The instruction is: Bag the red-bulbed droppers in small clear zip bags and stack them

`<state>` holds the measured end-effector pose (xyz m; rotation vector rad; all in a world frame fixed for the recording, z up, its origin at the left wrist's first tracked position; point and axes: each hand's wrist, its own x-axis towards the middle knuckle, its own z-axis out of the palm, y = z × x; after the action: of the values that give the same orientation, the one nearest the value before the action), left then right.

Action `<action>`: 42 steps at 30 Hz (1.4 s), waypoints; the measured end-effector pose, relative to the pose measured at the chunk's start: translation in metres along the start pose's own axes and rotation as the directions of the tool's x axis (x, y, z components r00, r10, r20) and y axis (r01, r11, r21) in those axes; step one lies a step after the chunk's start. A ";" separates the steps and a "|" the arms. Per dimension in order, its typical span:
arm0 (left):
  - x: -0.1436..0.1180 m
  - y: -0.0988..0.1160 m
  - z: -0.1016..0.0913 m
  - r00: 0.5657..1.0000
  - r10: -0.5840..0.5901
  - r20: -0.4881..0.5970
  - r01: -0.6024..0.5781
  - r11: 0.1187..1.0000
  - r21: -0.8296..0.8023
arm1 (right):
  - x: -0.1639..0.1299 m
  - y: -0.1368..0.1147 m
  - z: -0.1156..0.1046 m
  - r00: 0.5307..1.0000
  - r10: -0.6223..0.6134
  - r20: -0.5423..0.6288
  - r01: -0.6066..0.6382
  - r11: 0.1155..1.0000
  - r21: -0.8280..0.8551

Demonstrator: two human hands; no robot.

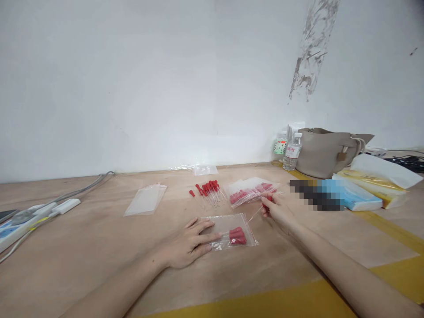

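Note:
My left hand (187,245) lies with fingers spread on the left part of a clear zip bag (249,240). Inside that bag are a few droppers with red rubber bulbs (237,235), their thin stems pointing left under my fingers. Between the fingertips of my right hand (273,208) is a dropper (266,201), held by its red bulb, its thin clear stem slanting down left towards the bag's right edge. Behind the bag lies a loose pile of red-bulbed droppers (208,189). Filled zip bags of droppers (245,194) overlap next to my right hand.
Flat clear bags (145,199) are stacked to the left, and another small bag (205,170) lies by the wall. A power strip (28,221) with cables is far left. Bottles (293,152), a grey handbag (323,152) and tissue packs (361,196) stand at right.

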<state>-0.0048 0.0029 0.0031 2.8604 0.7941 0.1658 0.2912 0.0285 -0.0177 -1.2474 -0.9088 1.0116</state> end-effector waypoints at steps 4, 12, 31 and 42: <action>-0.001 0.002 -0.001 0.999 -0.030 -0.010 0.030 0.999 -0.021 | -0.002 -0.003 0.001 0.997 0.062 0.044 -0.065 0.996 0.063; -0.002 0.004 -0.004 0.999 -0.030 -0.028 0.029 0.999 -0.033 | 0.006 -0.001 -0.009 0.997 -0.054 -0.057 0.052 0.998 -0.038; -0.003 -0.001 0.004 0.990 -0.140 -0.022 0.139 0.989 -0.056 | -0.012 -0.009 -0.009 0.849 0.156 0.504 -0.048 0.974 -0.220; -0.001 -0.002 0.006 0.993 -0.101 -0.066 0.096 0.993 -0.074 | -0.028 0.008 0.022 0.896 0.111 0.430 0.031 0.950 -0.309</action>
<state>-0.0059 0.0035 -0.0028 2.7549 0.9221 0.2769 0.2607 0.0086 -0.0233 -1.3198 -1.4467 1.2502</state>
